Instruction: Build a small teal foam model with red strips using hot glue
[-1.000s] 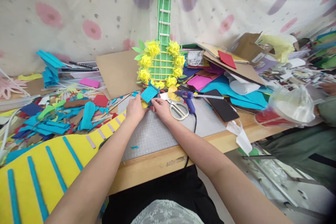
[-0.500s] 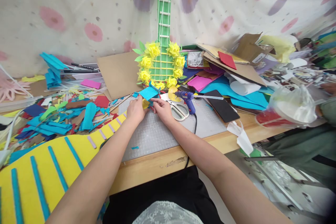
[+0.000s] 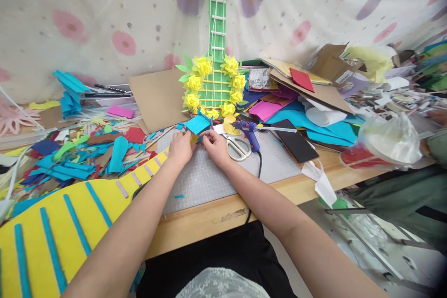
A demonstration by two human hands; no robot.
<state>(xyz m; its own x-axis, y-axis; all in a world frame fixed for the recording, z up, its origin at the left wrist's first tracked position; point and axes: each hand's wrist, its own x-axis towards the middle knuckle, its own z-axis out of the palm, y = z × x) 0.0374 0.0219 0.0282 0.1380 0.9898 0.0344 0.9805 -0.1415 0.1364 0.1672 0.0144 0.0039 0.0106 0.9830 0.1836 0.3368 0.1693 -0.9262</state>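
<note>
My left hand (image 3: 180, 147) and my right hand (image 3: 216, 146) meet over the grey cutting mat (image 3: 209, 177). Both pinch the lower edge of a small blue foam headpiece (image 3: 197, 124) at the tip of a long yellow foam guitar neck (image 3: 66, 223) with blue stripes. That neck runs from the lower left up to my hands. Fingers of both hands are curled closed on the piece. Right of my right hand lie scissors (image 3: 237, 145) and a blue glue gun (image 3: 249, 130).
A green foam guitar (image 3: 217, 37) ringed with yellow paper flowers leans on the flowered cloth behind. Coloured foam scraps (image 3: 70, 158) cover the left; cardboard and foam sheets (image 3: 296, 102) pile on the right. A black phone (image 3: 295, 139) lies there. Another person's green sleeve (image 3: 401, 195) shows at right.
The blue headpiece has tilted slightly lower and my fingers have shifted closer together under it. My arms have hardly moved.
</note>
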